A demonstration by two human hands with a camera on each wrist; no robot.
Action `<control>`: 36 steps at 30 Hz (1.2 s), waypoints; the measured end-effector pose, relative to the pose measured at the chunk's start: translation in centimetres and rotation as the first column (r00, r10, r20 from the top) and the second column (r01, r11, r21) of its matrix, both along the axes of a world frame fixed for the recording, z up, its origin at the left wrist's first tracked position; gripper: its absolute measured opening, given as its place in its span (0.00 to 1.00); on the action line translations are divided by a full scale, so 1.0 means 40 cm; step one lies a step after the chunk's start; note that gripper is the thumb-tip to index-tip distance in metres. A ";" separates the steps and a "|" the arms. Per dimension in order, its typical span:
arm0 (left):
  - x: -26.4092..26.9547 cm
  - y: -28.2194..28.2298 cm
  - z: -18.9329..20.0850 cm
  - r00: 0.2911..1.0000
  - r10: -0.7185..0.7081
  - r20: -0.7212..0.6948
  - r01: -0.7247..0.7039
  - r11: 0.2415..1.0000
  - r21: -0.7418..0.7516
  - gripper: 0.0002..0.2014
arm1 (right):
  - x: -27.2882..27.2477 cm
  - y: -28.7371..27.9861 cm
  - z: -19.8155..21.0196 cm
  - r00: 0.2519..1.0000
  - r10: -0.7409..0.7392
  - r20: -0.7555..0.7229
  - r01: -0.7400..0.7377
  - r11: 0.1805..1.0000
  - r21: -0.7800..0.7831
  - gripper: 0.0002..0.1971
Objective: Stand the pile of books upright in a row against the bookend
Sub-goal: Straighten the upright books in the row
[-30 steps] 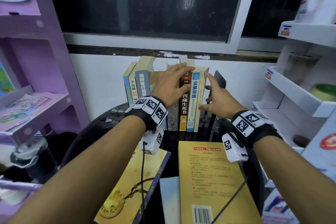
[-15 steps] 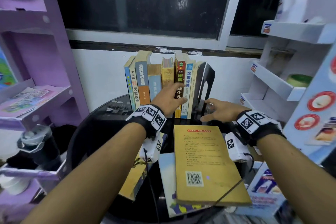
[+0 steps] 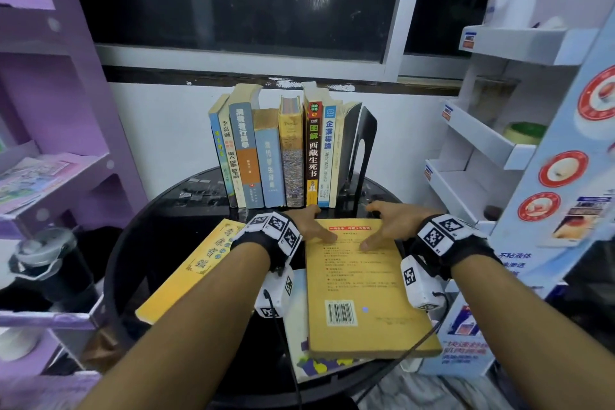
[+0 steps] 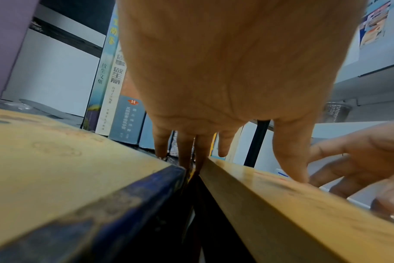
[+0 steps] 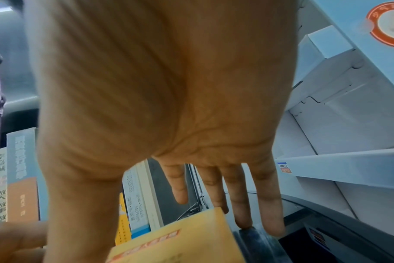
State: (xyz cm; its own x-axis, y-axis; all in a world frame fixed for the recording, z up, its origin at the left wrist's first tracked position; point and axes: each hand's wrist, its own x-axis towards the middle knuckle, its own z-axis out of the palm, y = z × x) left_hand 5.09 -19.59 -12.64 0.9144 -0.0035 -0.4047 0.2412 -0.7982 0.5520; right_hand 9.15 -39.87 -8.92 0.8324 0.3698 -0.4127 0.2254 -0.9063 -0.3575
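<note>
Several books point(image 3: 276, 156) stand upright in a row at the back of the round black table point(image 3: 133, 243), leaning on a black bookend point(image 3: 364, 143) at their right end. A yellow book point(image 3: 359, 286) lies flat on a white-and-blue book point(image 3: 299, 326). Another yellow book with a blue spine point(image 3: 193, 270) lies to its left. My left hand point(image 3: 311, 226) is at the top book's far left corner, thumb on the cover, fingers point(image 4: 184, 153) straight down past the edge. My right hand point(image 3: 387, 226) is at the far right corner, thumb on the cover, fingers point(image 5: 241, 204) straight.
A purple shelf unit point(image 3: 50, 176) stands close on the left, with a black flask point(image 3: 50, 263) below it. A white cardboard display rack point(image 3: 482, 150) crowds the right side. A blue box point(image 3: 462, 353) sits by the table's near right edge. A dark window is behind.
Both hands came down and toward me, the left from the standing books and the right from the bookend, onto the far end of the flat yellow book. The row stands without support from my hands.
</note>
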 end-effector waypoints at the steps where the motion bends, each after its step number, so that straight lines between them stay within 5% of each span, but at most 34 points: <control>1: 0.001 0.001 -0.003 1.000 -0.002 -0.002 0.002 1.000 0.016 0.46 | 0.003 0.001 -0.003 1.000 0.005 0.010 -0.004 1.000 -0.012 0.52; 8: 0.014 -0.005 0.007 0.995 -0.067 0.077 0.050 0.977 0.206 0.45 | 0.011 0.007 -0.016 0.996 0.042 0.080 -0.036 0.997 -0.065 0.50; 15: 0.016 -0.016 0.026 0.986 -0.078 0.145 0.057 0.988 0.141 0.38 | 0.019 0.003 -0.019 0.991 0.053 0.125 -0.049 0.998 -0.035 0.44; 26: 0.009 -0.014 0.034 0.972 0.073 0.223 -0.021 0.974 -0.227 0.29 | 0.016 -0.008 0.004 0.989 0.028 0.148 -0.031 0.999 0.021 0.39; 31: 0.001 -0.013 0.058 0.941 0.179 0.288 -0.036 0.896 -0.442 0.30 | 0.008 -0.025 0.048 0.983 -0.008 0.181 -0.010 0.995 0.102 0.39; 36: -0.004 -0.010 0.108 0.895 0.345 0.282 -0.075 0.740 -0.668 0.31 | -0.005 -0.027 0.113 0.965 -0.057 0.255 -0.004 0.973 0.232 0.36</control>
